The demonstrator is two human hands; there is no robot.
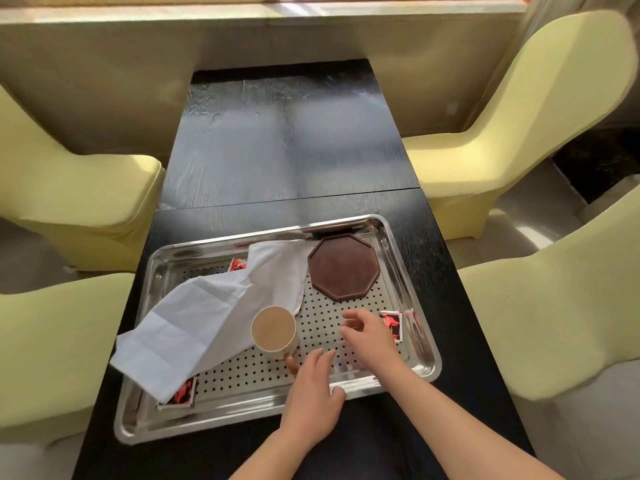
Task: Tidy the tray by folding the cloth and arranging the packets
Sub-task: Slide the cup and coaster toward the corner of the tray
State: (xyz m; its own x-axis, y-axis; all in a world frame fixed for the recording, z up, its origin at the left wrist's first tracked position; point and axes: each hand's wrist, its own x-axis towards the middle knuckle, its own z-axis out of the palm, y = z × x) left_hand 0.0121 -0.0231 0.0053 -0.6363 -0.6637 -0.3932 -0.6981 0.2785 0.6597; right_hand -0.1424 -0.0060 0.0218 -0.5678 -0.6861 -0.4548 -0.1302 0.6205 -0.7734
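A black table (pixel 287 150) stretches away beyond both hands, with pale yellow chairs (pixel 519 116) off to either side. Under the hands sits a perforated steel tray (pixel 412 271). A white cloth (pixel 194 323) lies unfolded and rumpled to the left of the left hand, draped over the tray's left rim. A brown octagonal coaster (pixel 343 266) lies just beyond the right hand. A cup (pixel 274 330) stands just beyond the left hand, its handle near the fingertips. Red-and-black packets are scattered: one (pixel 393 325) beside the right hand, one (pixel 183 393) far left under the cloth's corner, one (pixel 238 264) beyond the cloth. The left hand (pixel 313 396) rests loosely spread on the near rim, empty. The right hand (pixel 369 336) hovers with curled, parted fingers, empty.
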